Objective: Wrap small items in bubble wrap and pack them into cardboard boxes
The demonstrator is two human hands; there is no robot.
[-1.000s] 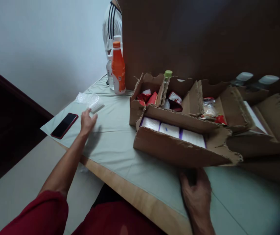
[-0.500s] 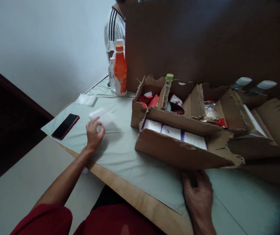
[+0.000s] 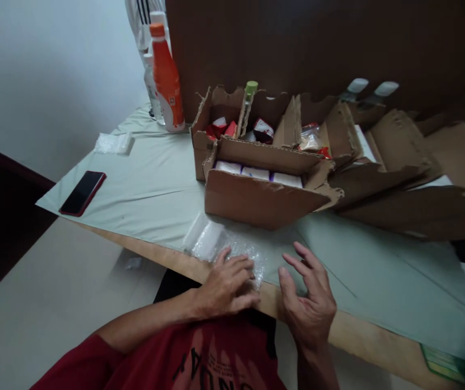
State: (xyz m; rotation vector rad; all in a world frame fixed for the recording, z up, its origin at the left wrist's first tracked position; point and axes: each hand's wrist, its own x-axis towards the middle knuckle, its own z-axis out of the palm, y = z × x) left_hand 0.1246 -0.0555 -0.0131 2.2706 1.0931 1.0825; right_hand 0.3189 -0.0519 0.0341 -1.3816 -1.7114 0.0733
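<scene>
Left hand (image 3: 225, 286) lies flat, fingers (image 3: 238, 266) pressed on a bubble-wrap bag (image 3: 220, 246) at the table's near edge (image 3: 175, 260). Right hand (image 3: 308, 295) just beside it, fingers spread, loose, gripping nothing, hovering over the pale cloth (image 3: 159, 184). Directly behind the bag: torn cardboard box (image 3: 257, 197) with three white packs (image 3: 257, 172) in the front compartment, red packets (image 3: 222, 129) behind. Far left: one phone (image 3: 83, 192), one more plastic bag (image 3: 114, 143). One orange bottle (image 3: 167, 81), a clear bottle (image 3: 150, 89) beside it.

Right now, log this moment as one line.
left hand: flat on bubble wrap bag | right hand: open, hovering beside it | cardboard box: behind | phone: far left
</scene>
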